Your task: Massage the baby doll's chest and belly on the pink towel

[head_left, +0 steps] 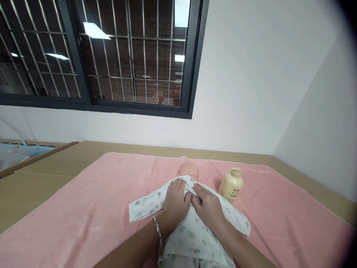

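both hands rest flat, fingers spread, on the baby doll [189, 172] in its printed romper [192, 230] on the pink towel [83, 216]: left hand [175, 203], right hand [209, 208] perhaps pinching the collar. a lotion bottle [231, 185] stands nearby.

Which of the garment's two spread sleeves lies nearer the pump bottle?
The right sleeve, past the right hand, ends near the bottle; the left sleeve lies opposite.

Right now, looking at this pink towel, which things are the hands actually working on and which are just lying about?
In hand:
left hand and right hand, both flat on the printed baby garment
doll, its head showing above the garment

Lying about:
cream pump bottle, upright on the pink towel, untouched
wooden table
barred window
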`<action>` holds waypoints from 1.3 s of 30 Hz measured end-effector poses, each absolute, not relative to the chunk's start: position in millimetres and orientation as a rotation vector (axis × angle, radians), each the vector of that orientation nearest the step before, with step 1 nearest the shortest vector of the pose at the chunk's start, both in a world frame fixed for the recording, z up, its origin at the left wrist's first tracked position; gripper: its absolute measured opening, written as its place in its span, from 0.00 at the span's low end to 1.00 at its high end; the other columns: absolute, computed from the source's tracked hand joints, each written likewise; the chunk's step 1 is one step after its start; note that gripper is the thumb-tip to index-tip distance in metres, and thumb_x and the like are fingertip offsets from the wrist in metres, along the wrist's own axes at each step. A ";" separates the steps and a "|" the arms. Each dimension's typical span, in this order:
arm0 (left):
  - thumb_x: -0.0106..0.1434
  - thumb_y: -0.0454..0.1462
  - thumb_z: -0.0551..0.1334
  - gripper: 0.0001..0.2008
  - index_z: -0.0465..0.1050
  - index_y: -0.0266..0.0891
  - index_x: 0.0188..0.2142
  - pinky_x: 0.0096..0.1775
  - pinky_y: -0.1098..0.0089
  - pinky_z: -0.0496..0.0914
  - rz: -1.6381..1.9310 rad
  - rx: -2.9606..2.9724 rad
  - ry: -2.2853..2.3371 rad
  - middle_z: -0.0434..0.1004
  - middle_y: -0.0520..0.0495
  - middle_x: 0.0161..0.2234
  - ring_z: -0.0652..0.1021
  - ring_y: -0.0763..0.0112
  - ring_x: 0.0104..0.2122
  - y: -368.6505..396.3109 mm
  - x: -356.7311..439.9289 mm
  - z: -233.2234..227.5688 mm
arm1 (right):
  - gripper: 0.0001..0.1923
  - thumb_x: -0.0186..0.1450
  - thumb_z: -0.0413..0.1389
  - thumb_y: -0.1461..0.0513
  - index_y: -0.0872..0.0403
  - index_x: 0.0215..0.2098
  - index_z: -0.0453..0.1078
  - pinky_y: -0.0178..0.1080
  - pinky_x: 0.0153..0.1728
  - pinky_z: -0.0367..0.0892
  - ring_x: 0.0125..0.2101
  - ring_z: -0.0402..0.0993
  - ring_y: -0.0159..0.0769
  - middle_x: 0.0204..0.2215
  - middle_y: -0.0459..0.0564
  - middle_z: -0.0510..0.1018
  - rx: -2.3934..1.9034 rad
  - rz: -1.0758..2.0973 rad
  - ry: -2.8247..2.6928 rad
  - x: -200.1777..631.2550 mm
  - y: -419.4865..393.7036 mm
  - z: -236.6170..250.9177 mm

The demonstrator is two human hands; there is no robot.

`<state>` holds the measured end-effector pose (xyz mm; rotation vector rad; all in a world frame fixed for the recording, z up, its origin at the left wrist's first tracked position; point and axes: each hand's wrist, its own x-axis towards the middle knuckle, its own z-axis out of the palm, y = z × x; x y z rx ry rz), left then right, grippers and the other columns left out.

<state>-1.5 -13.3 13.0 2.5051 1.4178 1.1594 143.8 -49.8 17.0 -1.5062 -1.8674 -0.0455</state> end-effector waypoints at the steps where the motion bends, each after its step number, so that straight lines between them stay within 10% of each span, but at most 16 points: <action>1: 0.61 0.33 0.53 0.19 0.68 0.35 0.52 0.58 0.52 0.63 1.164 2.506 1.410 0.73 0.39 0.53 0.71 0.56 0.54 -12.6 -1.5 11.8 | 0.18 0.66 0.48 0.61 0.52 0.49 0.75 0.45 0.55 0.66 0.55 0.70 0.42 0.52 0.52 0.75 -1.513 -0.031 -1.860 144.6 -48.2 16.4; 9: 0.61 0.33 0.54 0.21 0.69 0.36 0.53 0.58 0.51 0.64 1.225 2.480 1.394 0.74 0.40 0.53 0.72 0.56 0.53 -8.2 -0.5 3.3 | 0.27 0.67 0.46 0.61 0.61 0.63 0.60 0.50 0.63 0.52 0.64 0.54 0.44 0.63 0.56 0.61 -1.560 0.158 -1.955 151.6 -33.8 17.4; 39: 0.61 0.33 0.53 0.21 0.69 0.33 0.53 0.59 0.53 0.63 1.161 2.428 1.400 0.73 0.40 0.53 0.71 0.56 0.54 -14.4 -1.0 11.5 | 0.26 0.69 0.44 0.58 0.58 0.63 0.61 0.52 0.63 0.52 0.63 0.55 0.43 0.63 0.54 0.62 -1.509 0.164 -1.918 154.1 -35.7 6.6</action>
